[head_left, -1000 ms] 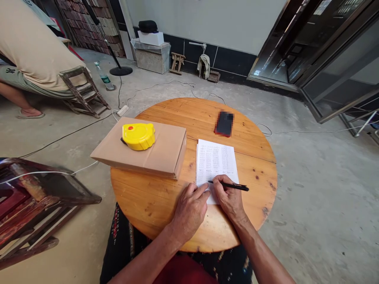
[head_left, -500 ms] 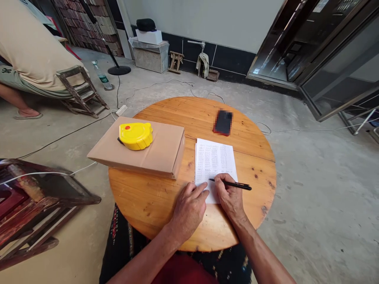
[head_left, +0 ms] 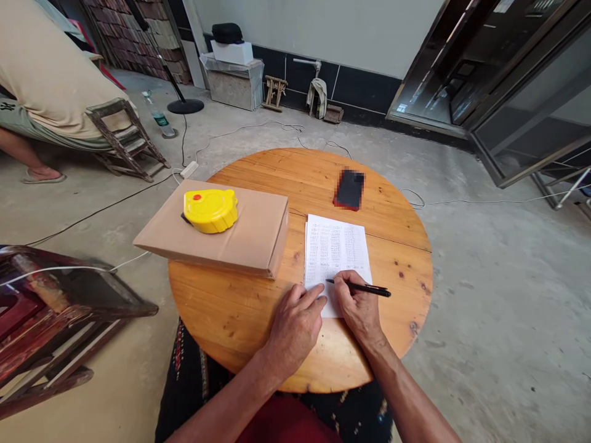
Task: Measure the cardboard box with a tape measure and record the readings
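My right hand (head_left: pixel 361 307) grips a black pen (head_left: pixel 372 288), its tip near the lower middle of the sheet of paper (head_left: pixel 336 249). Rows and columns of small handwriting cover much of that white sheet; I cannot read them. Holding nothing, my left hand (head_left: pixel 296 323) rests on the wooden table, with its extended fingers on the paper's lower left edge. To the left lies a closed cardboard box (head_left: pixel 240 237), and on top of it sits a yellow tape measure (head_left: pixel 211 211) with a red button.
The round wooden table (head_left: pixel 231 314) also carries a blurred dark, phone-like object (head_left: pixel 349 189) beyond the paper. A wooden chair (head_left: pixel 55 320) stands at the left. Farther back are a person (head_left: pixel 60 86) on a small chair, a water bottle (head_left: pixel 159 115) and cables along the floor.
The view has shifted very slightly. Both hands, the pen and the paper stay in nearly the same places, and the back end of the pen tilts a little differently.
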Demonstrator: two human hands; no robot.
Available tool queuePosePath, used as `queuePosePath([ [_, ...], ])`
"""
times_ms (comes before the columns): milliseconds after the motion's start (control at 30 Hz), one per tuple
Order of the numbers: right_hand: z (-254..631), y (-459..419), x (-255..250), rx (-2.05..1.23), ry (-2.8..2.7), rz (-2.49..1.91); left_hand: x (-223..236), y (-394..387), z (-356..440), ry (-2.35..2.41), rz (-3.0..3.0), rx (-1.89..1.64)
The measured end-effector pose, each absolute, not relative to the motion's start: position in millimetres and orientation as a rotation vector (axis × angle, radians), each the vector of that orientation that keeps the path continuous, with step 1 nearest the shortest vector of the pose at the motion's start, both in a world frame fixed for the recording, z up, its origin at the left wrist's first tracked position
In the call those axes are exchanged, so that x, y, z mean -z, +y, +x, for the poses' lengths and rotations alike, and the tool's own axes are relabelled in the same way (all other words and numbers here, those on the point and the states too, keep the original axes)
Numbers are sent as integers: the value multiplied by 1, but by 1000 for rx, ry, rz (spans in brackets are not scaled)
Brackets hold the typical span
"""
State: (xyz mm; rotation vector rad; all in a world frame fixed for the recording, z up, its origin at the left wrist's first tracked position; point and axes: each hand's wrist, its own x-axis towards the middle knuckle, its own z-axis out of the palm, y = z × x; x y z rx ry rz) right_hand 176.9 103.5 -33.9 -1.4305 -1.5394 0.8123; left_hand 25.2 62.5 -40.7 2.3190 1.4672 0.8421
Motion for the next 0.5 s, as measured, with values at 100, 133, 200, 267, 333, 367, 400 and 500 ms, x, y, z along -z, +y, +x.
queuePosePath([
  [100,178,104,33,-832,-1513,-1438,41,62,25,1461,2309,-847],
  [133,178,104,33,-830,-1499,-1439,41,62,25,1457,2304,-845],
  [200,177,104,33,-828,-1482,-1440,41,62,25,1448,2299,-847],
  [267,177,104,34,-828,-1491,-1441,41,63,25,1450,2300,-857],
  [333,177,104,34,-823,-1514,-1439,40,63,25,1458,2303,-865],
  [367,177,104,34,-819,-1526,-1436,40,63,25,1458,2303,-860],
  [400,176,104,34,-815,-1537,-1434,40,63,24,1457,2302,-853],
  [500,177,104,32,-796,-1553,-1442,40,62,25,1447,2299,-835],
])
